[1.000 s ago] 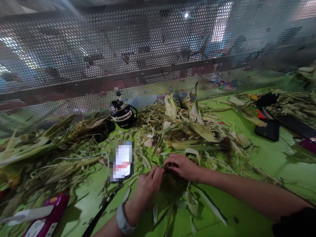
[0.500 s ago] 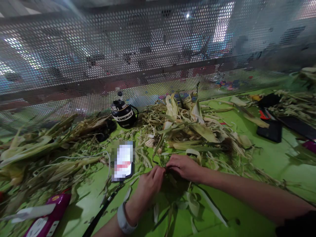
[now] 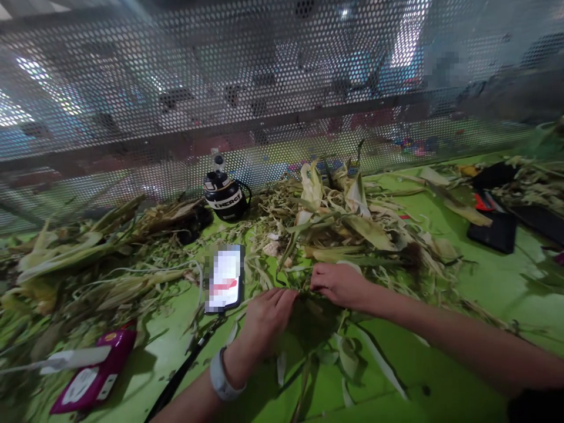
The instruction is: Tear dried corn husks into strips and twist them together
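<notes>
Left hand: palm down on the green desk, fingers curled together, fingertips pinching a dark green leaf strip. White band around the left wrist.

Right hand: palm down just beside the left hand, fingers bent and pressed together, gripping the same leaf strip from the other end. Fingertips of both hands nearly touching over the strip.

Leaf strip: low on the desk, between the two hands, at the near edge of a pile of corn husks. Exact shape partly hidden by the fingers.

Loose pale husk strips: flat on the desk directly below the hands, between the forearms.

Phone: face up, screen lit, just left of the left hand. Dark strap running from its lower end toward the near desk edge.

Black bottle: upright at the back of the desk, against the perforated metal screen.

Second heap of husks and stalks: far left, well apart from the hands.

Magenta pouch: lower left, near the desk edge, a white flat object across it.

Black wallet-like item: far right, well apart from the hands.
</notes>
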